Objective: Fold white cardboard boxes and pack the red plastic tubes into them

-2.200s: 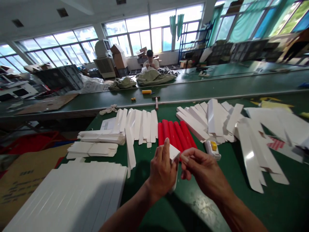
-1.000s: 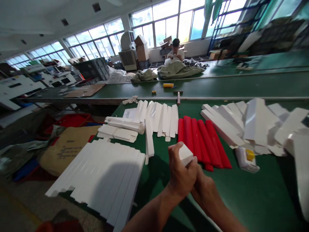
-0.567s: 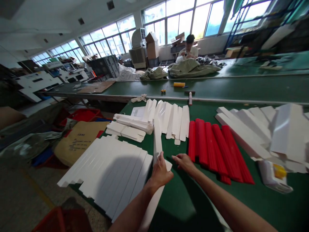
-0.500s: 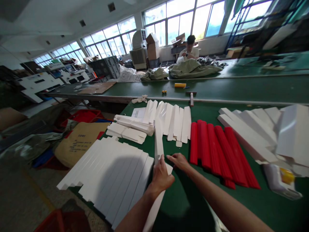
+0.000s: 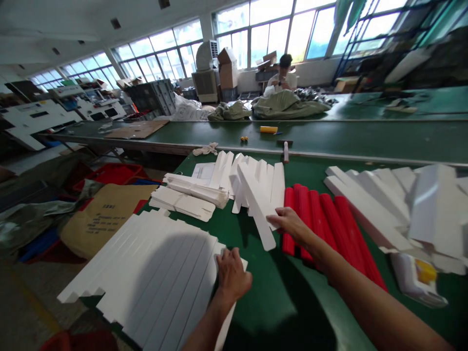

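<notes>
My right hand (image 5: 287, 223) pinches the side of a flat white carton strip (image 5: 256, 207), lifted at a slant over the green table (image 5: 263, 278). My left hand (image 5: 233, 274) rests with bent fingers on a white box (image 5: 228, 317) at the right edge of a row of long white boxes (image 5: 164, 273). Behind the lifted strip lie more folded white cartons (image 5: 276, 183). Red ribbed tubes (image 5: 321, 224) lie beside my right hand, partly behind it.
Bundled white cartons (image 5: 186, 202) lie at the left. More white cartons (image 5: 376, 200) and a plastic-wrapped pack (image 5: 417, 278) are at the right. A scraper (image 5: 285, 150) lies near the conveyor edge. A person (image 5: 283, 78) sits beyond the conveyor.
My right hand has moved up and right and taken hold of a white strip, whose lower end has swung right. My left hand has let go of the strip and moved down and left.
</notes>
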`<state>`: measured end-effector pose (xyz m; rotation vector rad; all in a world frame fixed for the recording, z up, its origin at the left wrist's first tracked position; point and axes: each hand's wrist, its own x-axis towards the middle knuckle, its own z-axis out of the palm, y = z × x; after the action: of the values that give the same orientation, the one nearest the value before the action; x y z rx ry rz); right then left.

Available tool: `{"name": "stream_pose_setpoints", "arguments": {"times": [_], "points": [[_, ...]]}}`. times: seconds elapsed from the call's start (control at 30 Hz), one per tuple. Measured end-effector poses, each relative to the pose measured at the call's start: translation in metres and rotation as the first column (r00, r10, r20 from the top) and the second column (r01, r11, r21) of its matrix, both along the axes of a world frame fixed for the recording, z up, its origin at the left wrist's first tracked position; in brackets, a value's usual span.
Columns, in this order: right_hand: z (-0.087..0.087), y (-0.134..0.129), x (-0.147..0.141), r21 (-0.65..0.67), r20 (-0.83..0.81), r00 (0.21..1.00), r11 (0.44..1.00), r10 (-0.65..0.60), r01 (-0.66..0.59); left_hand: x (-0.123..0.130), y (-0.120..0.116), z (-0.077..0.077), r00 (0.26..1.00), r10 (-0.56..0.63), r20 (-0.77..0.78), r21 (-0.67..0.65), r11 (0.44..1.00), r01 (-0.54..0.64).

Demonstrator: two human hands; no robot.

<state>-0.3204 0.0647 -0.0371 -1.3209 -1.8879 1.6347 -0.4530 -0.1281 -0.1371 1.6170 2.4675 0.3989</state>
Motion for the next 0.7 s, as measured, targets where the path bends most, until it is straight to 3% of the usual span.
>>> {"name": "stream_pose_setpoints", "arguments": {"times": [0.07, 0.13, 0.23, 0.27, 0.3, 0.37, 0.4, 0.43, 0.47, 0.53, 0.6, 0.67, 0.7], "points": [[0.015, -0.021, 0.043, -0.092, -0.085, 0.996, 0.996, -0.011, 0.003, -0.012, 0.015, 0.002, 1.000, -0.030, -0.004, 0.028, 0.999, 0.031], [0.023, -0.051, 0.079, -0.271, -0.211, 0.975, 0.962, -0.065, 0.005, -0.015, 0.023, 0.005, 0.999, -0.033, -0.025, 0.059, 0.998, 0.034], [0.030, -0.101, 0.114, -0.550, -0.353, 0.906, 0.835, -0.234, 0.002, 0.005, 0.021, 0.019, 0.998, -0.027, -0.062, 0.239, 0.970, 0.041], [0.033, -0.117, 0.121, -0.606, -0.351, 0.892, 0.795, -0.284, 0.015, 0.020, 0.017, 0.026, 0.994, -0.088, -0.067, 0.347, 0.932, 0.106], [0.038, -0.132, 0.127, -0.652, -0.337, 0.883, 0.757, -0.326, 0.030, 0.037, 0.013, 0.035, 0.980, -0.182, -0.081, 0.482, 0.853, 0.199], [0.049, -0.153, 0.137, -0.714, -0.313, 0.870, 0.699, -0.380, 0.048, 0.075, 0.004, 0.053, 0.898, -0.424, -0.118, 0.680, 0.625, 0.385], [0.056, -0.159, 0.143, -0.731, -0.317, 0.869, 0.681, -0.380, 0.032, 0.094, 0.000, 0.062, 0.878, -0.467, -0.107, 0.765, 0.526, 0.373], [0.061, -0.162, 0.152, -0.736, -0.337, 0.871, 0.677, -0.358, -0.007, 0.112, -0.003, 0.070, 0.873, -0.486, -0.028, 0.805, 0.506, 0.308], [0.066, -0.162, 0.163, -0.719, -0.365, 0.872, 0.694, -0.326, -0.042, 0.127, -0.004, 0.077, 0.873, -0.477, 0.103, 0.823, 0.534, 0.195], [0.069, -0.155, 0.189, -0.568, -0.416, 0.877, 0.822, -0.242, -0.042, 0.152, -0.004, 0.088, 0.786, -0.416, 0.457, 0.736, 0.674, -0.070], [0.063, -0.148, 0.213, -0.273, -0.394, 0.908, 0.962, -0.141, 0.031, 0.170, -0.002, 0.095, 0.566, -0.399, 0.721, 0.604, 0.762, -0.233], [0.048, -0.148, 0.228, -0.023, -0.302, 0.953, 1.000, -0.027, 0.021, 0.186, -0.002, 0.098, 0.339, -0.447, 0.828, 0.541, 0.795, -0.274], [0.038, -0.152, 0.230, 0.028, -0.251, 0.967, 0.999, 0.044, -0.038, 0.194, -0.003, 0.099, 0.259, -0.457, 0.851, 0.517, 0.816, -0.260]]}}
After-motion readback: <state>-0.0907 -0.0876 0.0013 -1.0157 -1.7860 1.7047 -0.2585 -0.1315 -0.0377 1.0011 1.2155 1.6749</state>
